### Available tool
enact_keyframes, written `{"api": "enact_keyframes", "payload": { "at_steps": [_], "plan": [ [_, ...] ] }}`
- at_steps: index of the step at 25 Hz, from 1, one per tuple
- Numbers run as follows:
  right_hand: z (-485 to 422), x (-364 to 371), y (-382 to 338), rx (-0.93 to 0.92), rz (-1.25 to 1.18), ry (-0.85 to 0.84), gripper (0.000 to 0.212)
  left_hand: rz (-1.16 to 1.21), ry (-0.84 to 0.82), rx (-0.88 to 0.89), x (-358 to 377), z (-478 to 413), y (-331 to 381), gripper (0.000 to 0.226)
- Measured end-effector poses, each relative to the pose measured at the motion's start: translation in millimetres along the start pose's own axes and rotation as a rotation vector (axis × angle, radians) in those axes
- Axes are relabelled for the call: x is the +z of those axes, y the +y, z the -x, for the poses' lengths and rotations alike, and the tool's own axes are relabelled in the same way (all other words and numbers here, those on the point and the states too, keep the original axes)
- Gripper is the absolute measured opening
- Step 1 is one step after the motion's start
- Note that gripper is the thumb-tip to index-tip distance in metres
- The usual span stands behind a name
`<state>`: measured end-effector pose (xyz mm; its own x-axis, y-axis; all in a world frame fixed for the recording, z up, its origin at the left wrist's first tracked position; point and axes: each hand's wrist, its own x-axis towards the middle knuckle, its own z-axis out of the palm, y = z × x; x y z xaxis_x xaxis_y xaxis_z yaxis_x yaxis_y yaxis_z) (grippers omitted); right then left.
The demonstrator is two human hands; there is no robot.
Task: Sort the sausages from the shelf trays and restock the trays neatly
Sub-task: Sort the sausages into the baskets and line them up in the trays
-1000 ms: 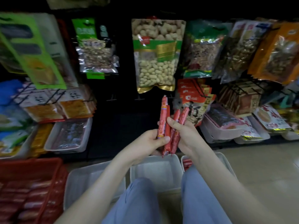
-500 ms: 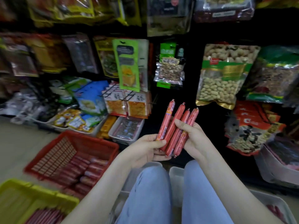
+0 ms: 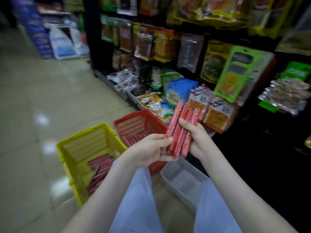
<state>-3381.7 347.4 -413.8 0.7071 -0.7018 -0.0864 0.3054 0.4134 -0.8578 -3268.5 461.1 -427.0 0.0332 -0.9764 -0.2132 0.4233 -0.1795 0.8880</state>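
Both hands hold a small bunch of red wrapped sausages (image 3: 180, 130) upright in front of me. My left hand (image 3: 151, 149) grips their lower ends from the left, thumb across the front. My right hand (image 3: 196, 137) grips them from the right, fingers curled round the bunch. A yellow basket (image 3: 75, 148) on the floor to the left has several sausages lying in it. A red basket (image 3: 133, 123) beside it also holds sausages. A clear plastic tray (image 3: 170, 179) sits on the floor between my knees.
Black shelving (image 3: 235, 148) with hanging snack packets runs along the right side. Trays of packets line its bottom shelf. Beige tiled floor (image 3: 33, 115) stretches away to the left, with stacked bags at the far end of the aisle.
The view has swung left, bringing the yellow basket and the aisle floor into sight. The sausages stay gripped by both hands, in about the same hold.
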Motion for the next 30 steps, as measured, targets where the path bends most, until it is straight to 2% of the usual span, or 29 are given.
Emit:
{"api": "enact_keyframes", "payload": {
  "at_steps": [3,5,7,12,15,17,18,20,23,25,28,30],
  "plan": [
    [-18,53,32,0.108,0.049,-0.148,0.024,0.02,0.178,0.073,-37,39,-1,0.02],
    [-27,80,52,0.175,0.107,-0.218,0.031,-0.038,0.262,0.091,-58,55,-4,0.018],
    [-39,98,69,0.241,0.177,-0.275,0.029,-0.041,0.33,0.095,-77,63,-8,0.016],
    [-86,105,100,0.278,0.246,-0.276,0.022,-0.011,0.484,0.101,-113,45,-17,0.015],
    [-121,103,119,0.329,0.3,-0.289,0.018,-0.024,0.664,0.079,-143,29,-22,0.027],
    [-150,102,135,0.372,0.356,-0.306,0.019,-0.041,0.818,0.072,-169,20,-30,0.027],
    [-163,101,144,0.384,0.396,-0.31,0.021,-0.108,0.921,0.058,-183,19,-37,0.025],
    [-191,96,172,0.428,0.489,-0.33,0.022,-0.394,1.151,-0.035,-222,19,-63,0.026],
    [-231,88,230,0.44,0.742,-0.455,0.026,-0.879,1.352,-0.294,-284,25,-127,0.045],
    [-249,78,286,0.372,0.98,-0.597,0.028,-1.092,1.347,-0.498,-320,31,-172,0.058],
    [-259,62,388,0.172,1.337,-0.934,0.029,-1.311,1.213,-0.752,-364,39,-226,0.076],
    [-255,48,449,0.184,1.494,-1.118,0.038,-1.418,1.157,-0.773,-381,44,-250,0.081]
  ]
}}
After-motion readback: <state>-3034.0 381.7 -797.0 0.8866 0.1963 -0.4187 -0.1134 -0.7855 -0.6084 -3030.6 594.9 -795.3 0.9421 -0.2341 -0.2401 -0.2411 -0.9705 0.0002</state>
